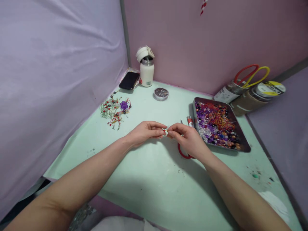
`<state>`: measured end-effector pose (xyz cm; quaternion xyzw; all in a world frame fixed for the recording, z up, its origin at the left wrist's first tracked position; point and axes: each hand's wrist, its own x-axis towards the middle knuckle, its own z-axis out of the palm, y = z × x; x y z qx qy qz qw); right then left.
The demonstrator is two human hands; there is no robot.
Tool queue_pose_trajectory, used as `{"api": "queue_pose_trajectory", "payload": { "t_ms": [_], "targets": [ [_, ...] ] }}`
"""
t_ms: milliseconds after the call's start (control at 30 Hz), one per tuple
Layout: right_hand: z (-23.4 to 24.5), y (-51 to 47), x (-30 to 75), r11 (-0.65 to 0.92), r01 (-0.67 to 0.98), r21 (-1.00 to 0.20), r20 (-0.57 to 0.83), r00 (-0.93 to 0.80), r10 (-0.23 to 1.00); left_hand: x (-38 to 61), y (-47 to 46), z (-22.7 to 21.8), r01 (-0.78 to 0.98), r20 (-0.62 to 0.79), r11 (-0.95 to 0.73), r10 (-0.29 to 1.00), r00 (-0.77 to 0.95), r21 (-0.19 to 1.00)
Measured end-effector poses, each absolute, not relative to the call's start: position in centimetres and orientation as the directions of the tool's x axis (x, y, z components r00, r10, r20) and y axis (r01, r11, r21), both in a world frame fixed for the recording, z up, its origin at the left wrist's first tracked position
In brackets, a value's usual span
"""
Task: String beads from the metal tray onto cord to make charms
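Observation:
My left hand [144,132] and my right hand [187,138] meet above the middle of the pale green table [154,179]. Both pinch a tiny beaded piece [165,131] with red and pale beads between their fingertips. Under my right hand lie red-handled scissors [182,153], partly hidden by the palm. A metal tray [243,146] full of mixed purple, red, orange and clear beads stands just right of my right hand.
A pile of finished bead pieces [115,110] lies at the left. A phone [129,80], a white flask [146,69] and a round thread spool [161,93] stand at the back. A lighter [190,121] lies beside the tray. Containers holding scissors [250,91] are at the right.

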<state>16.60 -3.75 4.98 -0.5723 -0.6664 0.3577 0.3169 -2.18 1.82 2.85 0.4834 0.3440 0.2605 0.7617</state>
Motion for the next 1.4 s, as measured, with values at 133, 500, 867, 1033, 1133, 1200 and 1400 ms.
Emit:
{"api": "queue_pose_trajectory", "payload": {
  "t_ms": [133,500,867,1033,1133,1200,1400],
  "targets": [
    [4.6,-3.6,16.6,0.061,0.519,-0.853,-0.018,-0.145,0.989,-2.2,1.9,2.4,-0.029,-0.265,0.354,0.75,0.607,0.935],
    [4.3,-3.6,16.7,0.096,0.574,-0.813,-0.012,-0.18,0.984,-2.5,2.1,2.6,0.12,-0.276,0.269,0.677,0.683,0.956],
    [4.2,-3.6,16.5,-0.09,0.416,-0.905,-0.176,-0.175,0.969,-2.3,2.1,2.2,0.018,-0.307,0.392,0.692,0.653,0.92],
    [4.1,-3.6,16.5,-0.041,0.471,-0.881,-0.145,-0.186,0.972,-2.2,2.1,2.1,0.056,-0.317,0.36,0.727,0.609,0.931],
    [4.2,-3.5,16.5,0.04,0.587,-0.809,-0.073,-0.167,0.983,-2.3,2.1,2.1,0.084,-0.29,0.309,0.718,0.632,0.947],
    [4.2,-3.6,16.5,0.074,0.634,-0.77,-0.041,-0.165,0.985,-2.3,2.1,2.2,0.106,-0.288,0.293,0.699,0.654,0.95],
    [3.7,-3.8,16.3,0.096,0.628,-0.772,-0.003,-0.154,0.988,-2.5,2.0,2.7,0.07,-0.378,0.459,0.624,0.684,0.885]
  ]
}}
